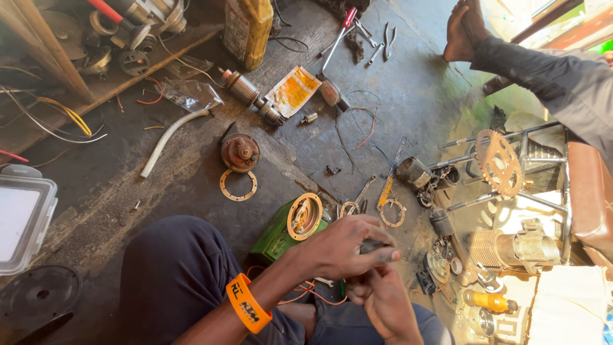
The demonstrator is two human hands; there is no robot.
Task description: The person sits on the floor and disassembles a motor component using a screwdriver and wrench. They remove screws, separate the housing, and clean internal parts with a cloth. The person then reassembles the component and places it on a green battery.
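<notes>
Gripping a small dark part (373, 246), left hand (338, 246) and right hand (383, 300) meet. Fingers of both clamp it. A green box (271, 239) lies just beside them.

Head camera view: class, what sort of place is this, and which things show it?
Probably an informal repair workshop for motors or small engines, worked on the floor: a rusty sprocket, a motor armature, a red-handled screwdriver, and loose gaskets and wires scattered on the grimy concrete floor.

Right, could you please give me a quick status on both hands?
Left hand and right hand both gripping one small dark part. Part mostly hidden by fingers. Green box beside them.
</notes>
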